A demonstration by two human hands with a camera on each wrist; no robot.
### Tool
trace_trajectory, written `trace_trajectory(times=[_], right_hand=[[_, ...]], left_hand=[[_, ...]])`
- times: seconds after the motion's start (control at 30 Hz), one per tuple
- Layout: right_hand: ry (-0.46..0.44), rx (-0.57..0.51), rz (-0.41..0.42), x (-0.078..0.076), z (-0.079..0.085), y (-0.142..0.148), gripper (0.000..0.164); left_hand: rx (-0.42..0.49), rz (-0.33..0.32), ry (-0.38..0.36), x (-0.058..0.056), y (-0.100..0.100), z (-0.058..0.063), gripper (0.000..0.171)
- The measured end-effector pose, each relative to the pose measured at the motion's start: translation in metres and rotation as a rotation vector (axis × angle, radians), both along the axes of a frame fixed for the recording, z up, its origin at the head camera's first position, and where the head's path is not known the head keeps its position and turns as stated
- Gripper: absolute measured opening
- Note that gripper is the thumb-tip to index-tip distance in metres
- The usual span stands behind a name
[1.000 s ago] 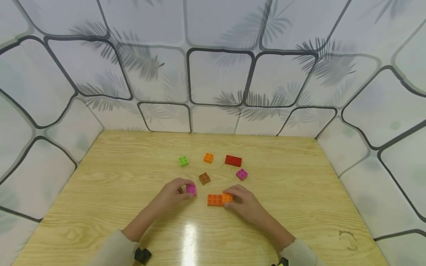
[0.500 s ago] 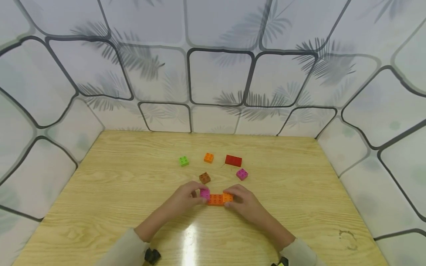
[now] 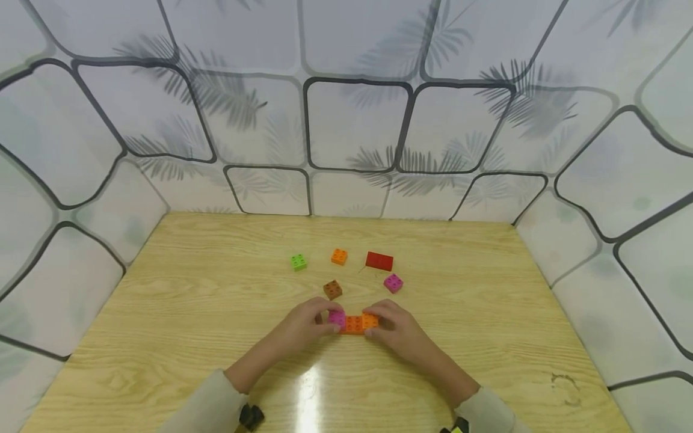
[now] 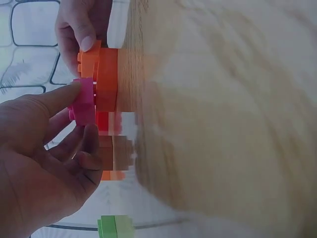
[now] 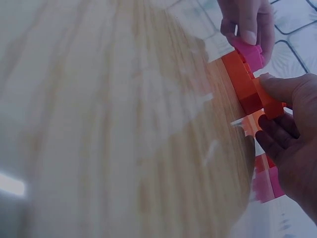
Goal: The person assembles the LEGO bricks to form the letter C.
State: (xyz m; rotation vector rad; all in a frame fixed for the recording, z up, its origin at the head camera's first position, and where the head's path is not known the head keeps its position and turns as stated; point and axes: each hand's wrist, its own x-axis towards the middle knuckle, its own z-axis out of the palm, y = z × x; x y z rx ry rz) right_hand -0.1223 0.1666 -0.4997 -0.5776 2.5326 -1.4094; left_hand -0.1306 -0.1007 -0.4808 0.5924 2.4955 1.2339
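Note:
My left hand [image 3: 308,323] pinches a pink toy brick [image 4: 85,101] between thumb and fingers, at the left end of a longer red-orange brick [image 3: 354,325] on the table. In the left wrist view a thin gap shows between the pink brick and the long one. The right hand [image 3: 399,328] pinches a small orange brick [image 5: 269,99] at the long brick's right end. Whether that orange brick is pressed fully down I cannot tell. Between the two small bricks, the long brick's middle studs show in the head view.
Behind the hands on the wooden table [image 3: 216,264] lie a brown brick [image 3: 332,289], a green brick [image 3: 299,262], another orange brick [image 3: 339,257], a red brick [image 3: 379,261] and another pink brick [image 3: 393,283]. A patterned screen [image 3: 357,126] encloses the back and sides.
My left hand has carried the pink brick rightward from the table beside the long brick to over its left end. The right hand has stayed in place on the orange brick.

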Motion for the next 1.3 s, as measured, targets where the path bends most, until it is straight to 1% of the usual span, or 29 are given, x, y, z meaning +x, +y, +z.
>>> trace_trajectory(times=[0.07, 0.17, 0.33, 0.63, 0.93, 1.13, 1.2, 1.3], right_hand=[[0.009, 0.000, 0.002, -0.0001, -0.0001, -0.0001, 0.039], [0.019, -0.003, 0.001, -0.0002, 0.0002, -0.0005, 0.038], [-0.011, 0.001, -0.007, -0.0005, 0.0005, -0.0015, 0.037], [-0.017, 0.009, -0.011, -0.0012, 0.0002, -0.0025, 0.037], [-0.005, 0.004, 0.000, -0.0017, 0.0003, -0.0007, 0.038], [0.017, 0.002, -0.003, -0.0007, -0.0008, -0.0010, 0.039], [0.017, 0.004, -0.012, -0.0002, -0.0003, -0.0013, 0.039], [0.019, 0.005, -0.020, 0.0004, 0.0002, -0.0015, 0.039]], left_hand=[[-0.023, 0.009, 0.003, 0.0003, 0.0001, 0.0000, 0.033], [-0.072, 0.020, 0.029, 0.0007, -0.0001, 0.0001, 0.034], [-0.128, 0.025, 0.078, 0.0017, -0.0002, 0.0003, 0.032], [-0.135, 0.013, 0.114, 0.0019, 0.0010, 0.0021, 0.026], [-0.170, 0.020, 0.115, 0.0019, 0.0039, 0.0049, 0.027], [-0.172, 0.020, 0.142, 0.0020, 0.0050, 0.0042, 0.029], [-0.166, 0.022, 0.140, 0.0013, 0.0057, 0.0042, 0.028], [-0.152, 0.021, 0.119, 0.0008, 0.0061, 0.0047, 0.028]])
